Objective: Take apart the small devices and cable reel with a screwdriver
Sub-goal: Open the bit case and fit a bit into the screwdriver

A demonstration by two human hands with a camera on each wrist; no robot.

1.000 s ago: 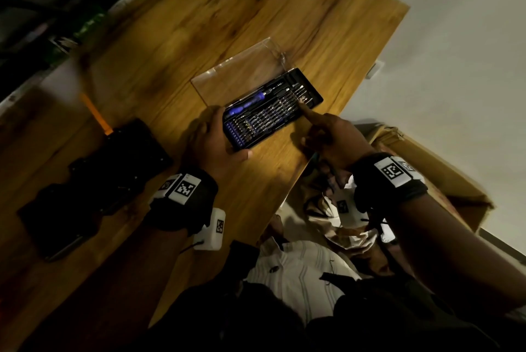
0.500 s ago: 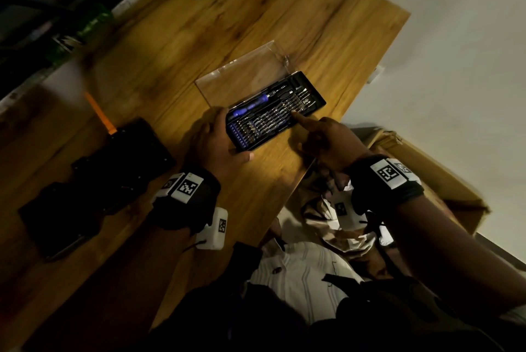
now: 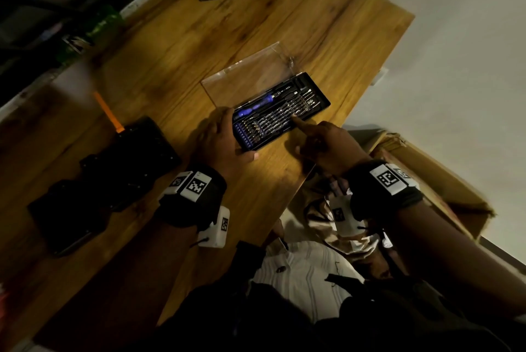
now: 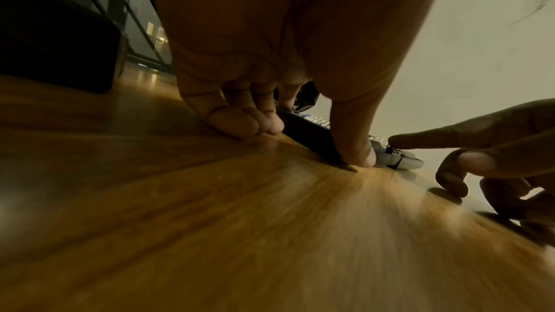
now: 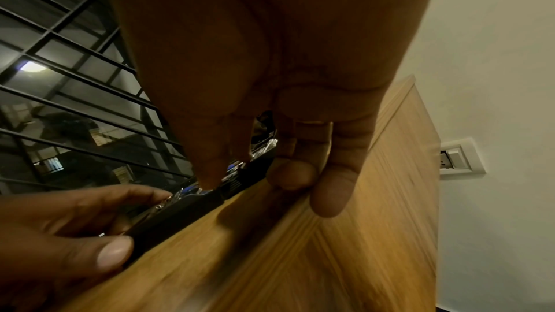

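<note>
Two hands work at one black plastic screwdriver-bit case [image 3: 281, 112] on your wooden counter [image 3: 176, 67]. From the head view, your left hand [image 3: 222, 142] grips the case's near end, thumb along one side and fingers on the other. Your right hand [image 3: 327, 146] points its straight index finger onto the rows of silver bits, the other fingers curled in and holding nothing. One blue-handled screwdriver [image 3: 256, 104] lies in the case's far slot. The bits are too small to count, and no writing on the case can be read. One clear plastic lid [image 3: 244, 72] lies flat beside the case. One orange stick [image 3: 106, 112] and some dark black devices [image 3: 108, 178] sit well apart on your left; their number cannot be told in the gloom. One cardboard box [image 3: 427, 181] stands past the counter edge. Both wrist bands carry square black-and-white code tags.

From the left wrist, your thumb presses the case's corner [image 4: 312, 132], with your fingertips [image 4: 240, 122] on the counter.

From the right wrist, your index fingertip [image 5: 210, 174] touches the bits, and one white wall socket [image 5: 459, 158] shows.
</note>
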